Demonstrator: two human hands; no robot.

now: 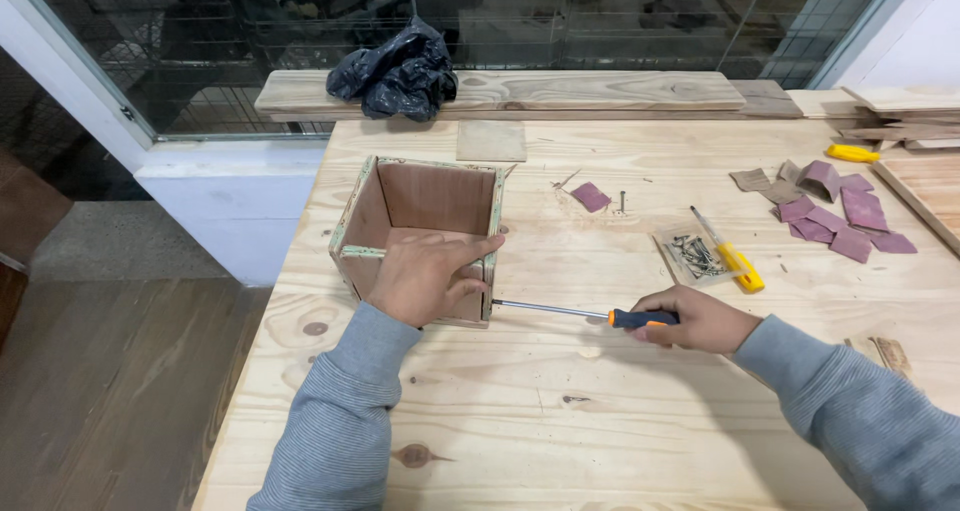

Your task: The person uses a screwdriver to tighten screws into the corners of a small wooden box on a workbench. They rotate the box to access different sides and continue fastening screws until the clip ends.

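Your left hand (425,276) lies on the near wall of the open wooden box (420,236), left of the frame's centre. The fingers are pressed together and laid flat over the wall's top edge, pointing toward the right side panel; the thumb sits lower, against the outer face. The box stands upright on the pale pine workbench (560,411), its opening facing up, with greenish edges along the rim.

Your right hand (700,321) is right of centre, curled closed around the black-and-orange handle of the screwdriver (585,314). The fingers wrap the grip; you cannot see the fingertips underneath. The metal shaft runs nearly level toward the left, and its tip meets the lower right corner of the box, just beside your left hand.

A clear tray of screws (692,254) sits above your right hand, near it. A second, yellow-handled screwdriver (730,254) lies diagonally at the tray's right edge, touching or overlapping it. Purple sandpaper pieces (840,216) are scattered at the upper right of the frame, with one loose piece (590,197) nearer the centre top. A small square of board (491,141) lies flat behind the box. A crumpled black plastic bag (395,71) rests on the plank (600,91) along the window at the top. Both forearms wear grey ribbed sleeves (340,421).
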